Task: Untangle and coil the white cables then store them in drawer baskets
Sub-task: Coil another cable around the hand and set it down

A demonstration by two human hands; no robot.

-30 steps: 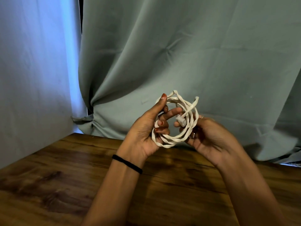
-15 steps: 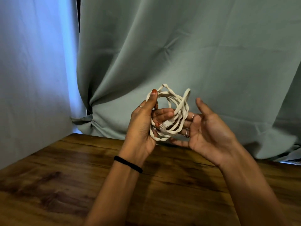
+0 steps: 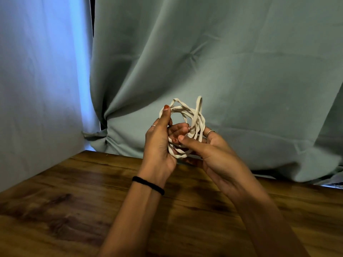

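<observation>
A flat white cable [image 3: 193,115], wound into a loose coil of several loops, is held up in the air over the far part of the wooden table [image 3: 74,210]. My left hand [image 3: 159,145] grips the coil's left side, its thumb pressed on the top loop and its fingers curled through the middle. My right hand [image 3: 209,151] cups the coil from the right and below, with the thumb reaching in against the lower loops and the fingers behind the strands. The cable's end is hidden among the loops. No drawer or basket is in view.
A grey-green curtain [image 3: 222,71] hangs close behind the table, and a pale blue-lit curtain panel [image 3: 37,89] stands at the left. The brown table top runs from the curtains toward me under both forearms.
My right hand, spread apart from the coil half a second ago, has come back in, and its thumb now lies against the lower loops. The left hand keeps its hold.
</observation>
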